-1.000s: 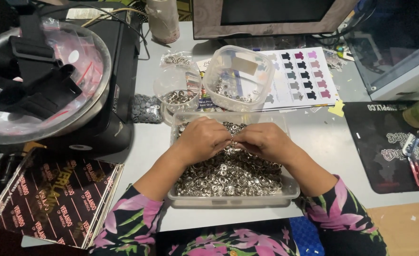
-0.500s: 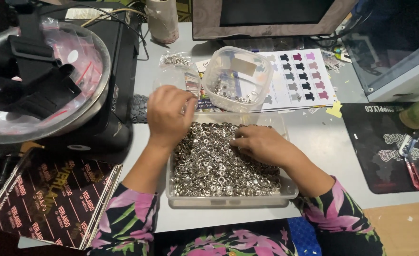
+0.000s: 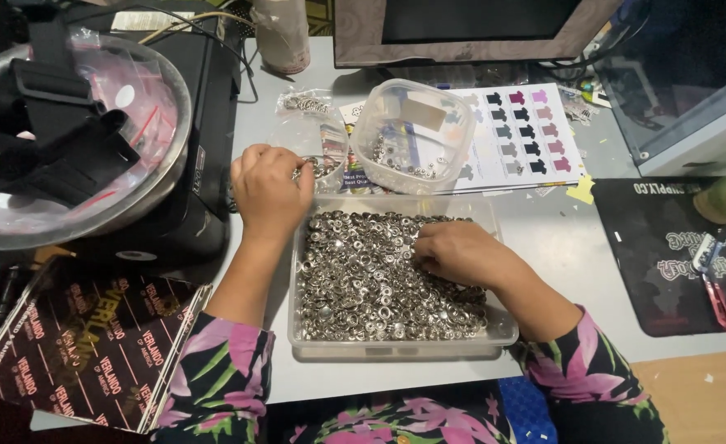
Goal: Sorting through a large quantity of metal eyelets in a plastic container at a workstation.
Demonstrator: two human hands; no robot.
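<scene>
Closest to the person is one clear plastic tray (image 3: 396, 349), full of small shiny metal rings (image 3: 363, 284), far too many to count. The right hand (image 3: 460, 253) lies on the rings with its fingers curled down into the pile; what they pinch, if anything, is hidden. The left hand (image 3: 268, 191) sits just past the tray's left corner, fingers bunched together over a small clear cup (image 3: 323, 160) with a few rings in it. I cannot tell if it holds one. Behind the tray stands one tilted clear tub (image 3: 401, 131). Under that lies one sheet with little coloured shirt shapes (image 3: 527, 136). One big metal bowl (image 3: 137, 193) sits far left.
</scene>
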